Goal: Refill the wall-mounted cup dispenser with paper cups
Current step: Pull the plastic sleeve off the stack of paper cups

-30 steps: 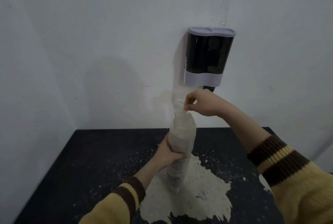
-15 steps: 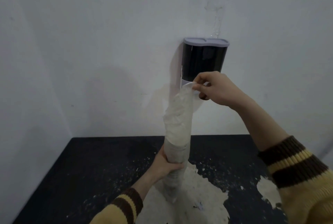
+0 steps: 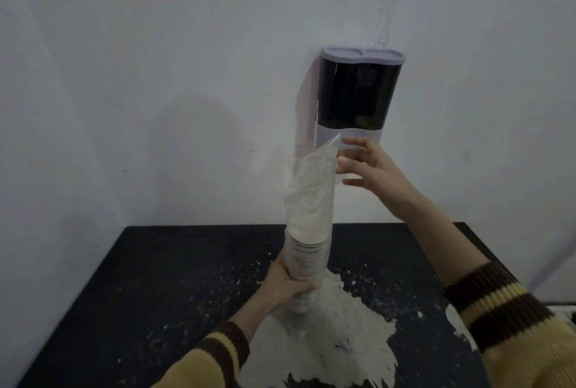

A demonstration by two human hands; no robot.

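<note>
A bare, dimly lit corner of an indoor room, the kind of plain spot set up for drinks. A white-painted back wall (image 3: 156, 75) meets a side wall (image 3: 31, 200) at the left, both unadorned. A cup dispenser (image 3: 358, 91) with a dark body and a grey lid (image 3: 363, 54) is fixed to the back wall, with a glossy streak (image 3: 378, 7) on the paint above it. Below stands a black table (image 3: 140, 294) pushed into the corner, its top badly worn, with a large pale patch (image 3: 343, 341) and scattered light flecks. Nothing visible settles whether it is a home or a workplace.
</note>
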